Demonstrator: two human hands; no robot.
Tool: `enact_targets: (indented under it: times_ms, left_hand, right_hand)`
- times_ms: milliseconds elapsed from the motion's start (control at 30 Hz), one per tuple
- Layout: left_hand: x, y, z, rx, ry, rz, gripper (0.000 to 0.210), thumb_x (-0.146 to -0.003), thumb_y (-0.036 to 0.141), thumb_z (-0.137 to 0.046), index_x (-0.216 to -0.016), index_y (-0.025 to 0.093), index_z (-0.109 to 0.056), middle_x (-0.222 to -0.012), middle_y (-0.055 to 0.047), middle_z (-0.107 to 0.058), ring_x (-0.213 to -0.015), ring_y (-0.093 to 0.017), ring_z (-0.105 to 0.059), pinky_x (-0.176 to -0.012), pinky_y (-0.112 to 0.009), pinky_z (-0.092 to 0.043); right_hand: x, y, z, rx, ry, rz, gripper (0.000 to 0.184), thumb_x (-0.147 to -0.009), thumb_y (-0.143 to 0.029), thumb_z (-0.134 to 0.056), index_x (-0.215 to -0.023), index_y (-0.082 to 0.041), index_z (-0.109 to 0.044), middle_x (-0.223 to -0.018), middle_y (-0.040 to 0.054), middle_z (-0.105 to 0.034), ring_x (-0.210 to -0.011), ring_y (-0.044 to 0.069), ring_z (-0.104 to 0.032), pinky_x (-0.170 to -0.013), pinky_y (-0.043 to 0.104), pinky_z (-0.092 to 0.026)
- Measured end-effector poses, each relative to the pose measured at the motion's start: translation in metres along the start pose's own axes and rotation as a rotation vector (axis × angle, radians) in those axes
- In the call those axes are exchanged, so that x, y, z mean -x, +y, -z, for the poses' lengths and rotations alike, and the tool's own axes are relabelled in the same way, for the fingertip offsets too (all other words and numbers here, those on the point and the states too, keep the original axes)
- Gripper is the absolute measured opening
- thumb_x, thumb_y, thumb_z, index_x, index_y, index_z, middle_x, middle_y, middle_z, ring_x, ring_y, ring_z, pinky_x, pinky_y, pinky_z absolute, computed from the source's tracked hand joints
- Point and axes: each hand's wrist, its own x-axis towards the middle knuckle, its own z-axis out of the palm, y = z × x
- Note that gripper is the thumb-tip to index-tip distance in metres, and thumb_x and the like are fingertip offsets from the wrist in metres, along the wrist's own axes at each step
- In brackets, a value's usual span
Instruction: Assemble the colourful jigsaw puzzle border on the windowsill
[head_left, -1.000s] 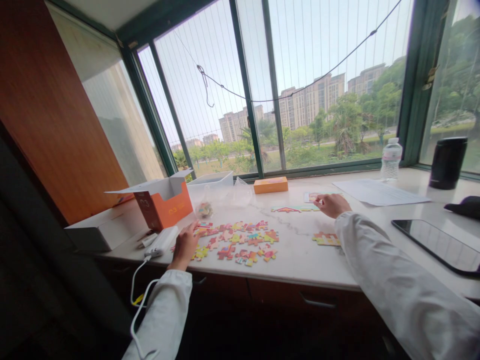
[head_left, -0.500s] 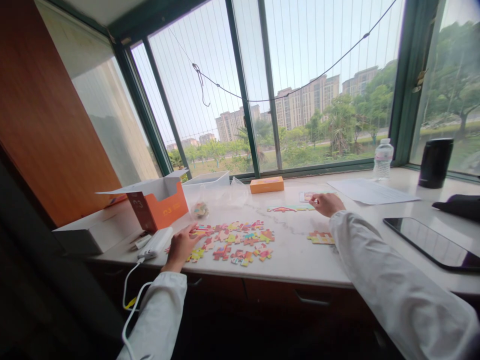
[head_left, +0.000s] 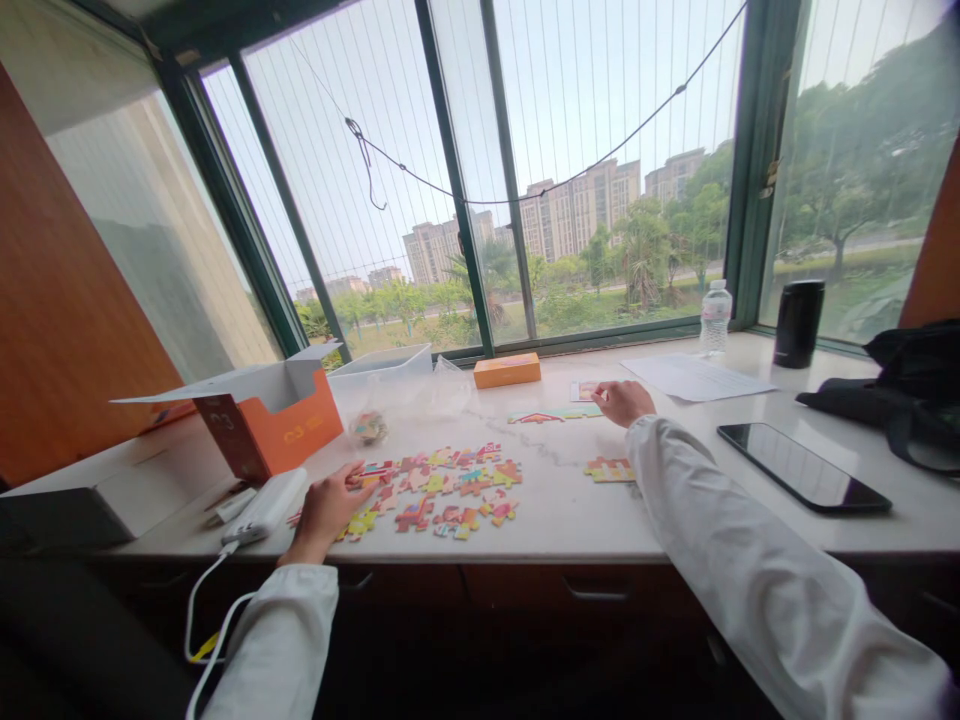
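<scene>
The desk (head_left: 551, 520) spans the lower middle of the frame, its pale top looking smooth and hard, so anything thin lying flat there should slide easily but be awkward to lift. Its largest load of interest is the spread of loose puzzle pieces (head_left: 474, 487), left of centre in the lower frame. They look like thin printed card: very light and fairly stiff, with tabs that could bend or fray if forced. The left hand (head_left: 324, 512) has its fingers on the left edge of that spread; whether they pinch a piece, I cannot tell. The right hand (head_left: 626, 402), right of centre, has thumb and fingers drawn together; its fingertips hide whether anything is gripped. Near it lies the joined strip (head_left: 536, 418), likely floppy at its seams, better slid flat with support along its length than raised by one end. The shorter joined block (head_left: 609, 470), below the right hand, would probably hold together if pushed from opposite edges. A single piece is best pinched by opposite sides, clear of its tabs.
</scene>
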Motion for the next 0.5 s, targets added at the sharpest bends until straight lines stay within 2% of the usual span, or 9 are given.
enact_targets:
  times_ms: [233,500]
  left_hand:
    - [0.002,0.002,0.002,-0.021,0.034,0.000,0.048,-0.076,0.050,-0.064,-0.115,0.022,-0.066,-0.104,-0.006,-0.076,-0.096,-0.024,-0.071,-0.080,-0.028,-0.054]
    - [0.005,0.009,0.007,-0.017,0.048,0.011,0.044,-0.074,0.048,-0.065,-0.111,0.023,-0.067,-0.099,-0.004,-0.077,-0.093,-0.024,-0.071,-0.077,-0.027,-0.054]
  right_hand:
    - [0.003,0.003,0.001,0.033,-0.037,-0.136,0.036,-0.091,-0.038,-0.046,-0.105,-0.021,-0.075,-0.106,0.0155,-0.071,-0.100,0.027,-0.065,-0.088,0.037,-0.044]
    - [0.000,0.003,-0.006,0.009,-0.056,-0.057,0.033,-0.089,-0.039,-0.049,-0.103,-0.024,-0.075,-0.102,0.0127,-0.073,-0.099,0.027,-0.066,-0.084,0.035,-0.045]
